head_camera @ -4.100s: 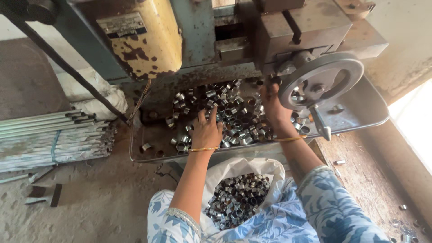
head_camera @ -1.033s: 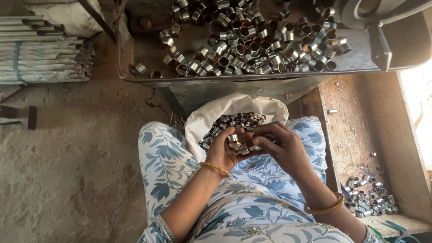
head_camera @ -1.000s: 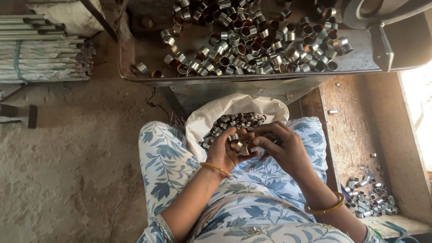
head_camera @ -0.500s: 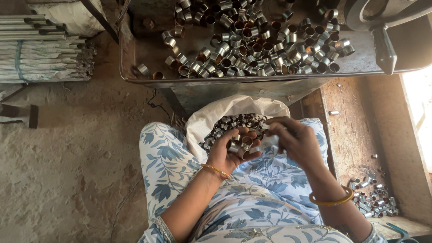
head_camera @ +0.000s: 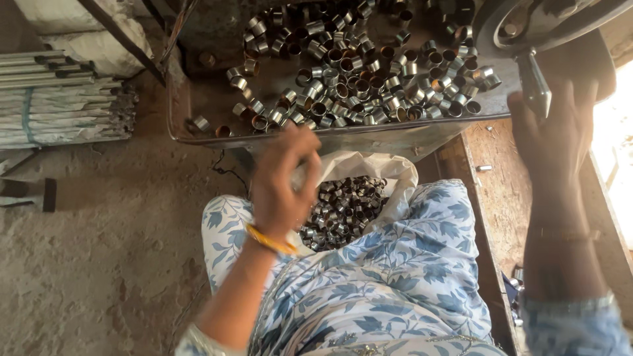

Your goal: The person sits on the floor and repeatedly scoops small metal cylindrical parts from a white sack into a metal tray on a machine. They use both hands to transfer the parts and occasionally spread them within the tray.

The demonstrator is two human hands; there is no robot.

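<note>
1. Our left hand (head_camera: 282, 188) hangs in the middle of the frame, blurred, fingers curled inward. We cannot tell whether it holds anything. It sits just below the front rim of the metal tray (head_camera: 343, 134) and above the left edge of the white sack (head_camera: 395, 173).
2. A yellow bangle (head_camera: 269, 240) circles the left wrist.
3. Our right hand (head_camera: 552, 135) is raised at the upper right of the frame, fingers spread loosely, right at the dark lever handle (head_camera: 534, 82). Whether it touches or grips the handle we cannot tell.
4. The handle hangs down from the round machine wheel (head_camera: 547, 20) in the upper right corner.
5. The sack lies open between our knees at centre frame, filled with short metal rings (head_camera: 343, 211).
6. More loose rings (head_camera: 369, 79) cover the tray across the top of the frame, some shiny, some rust-brown inside.
7. Our lap in blue floral cloth (head_camera: 395, 283) fills the lower centre.
8. A bundle of metal tubes (head_camera: 59, 109) lies on the dirt floor (head_camera: 99, 264) at the upper left.
9. A wooden plank (head_camera: 501, 191) runs down the right side, beside our right arm.
</note>
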